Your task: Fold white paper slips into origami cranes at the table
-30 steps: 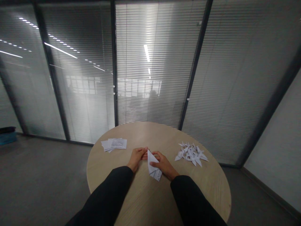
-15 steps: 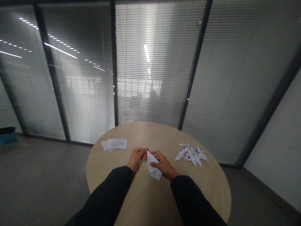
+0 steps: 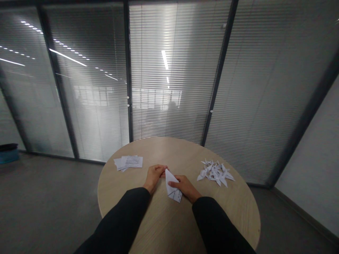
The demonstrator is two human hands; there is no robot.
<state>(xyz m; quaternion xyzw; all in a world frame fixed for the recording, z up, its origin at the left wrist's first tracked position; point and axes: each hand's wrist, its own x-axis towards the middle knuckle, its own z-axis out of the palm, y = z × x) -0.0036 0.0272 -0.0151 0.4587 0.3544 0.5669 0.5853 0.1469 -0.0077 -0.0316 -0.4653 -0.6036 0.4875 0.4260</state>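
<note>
A white folded paper triangle [image 3: 171, 187] with some print on it lies on the round wooden table [image 3: 159, 225] between my hands. My left hand [image 3: 154, 176] pinches the paper's top point with its fingertips closed. My right hand [image 3: 185, 187] rests on the paper's right side, fingers curled and a fingertip pressing down on the sheet. Both arms wear black sleeves.
A small stack of printed paper sheets [image 3: 129, 162] lies at the table's far left. A heap of several folded white paper cranes [image 3: 215, 172] sits at the far right. Glass walls with blinds [image 3: 172, 70] stand behind the table. A blue bin [image 3: 7, 153] is on the floor at left.
My right hand's fingers slid a little down and inward along the paper's right side. My left hand stays at the tip.
</note>
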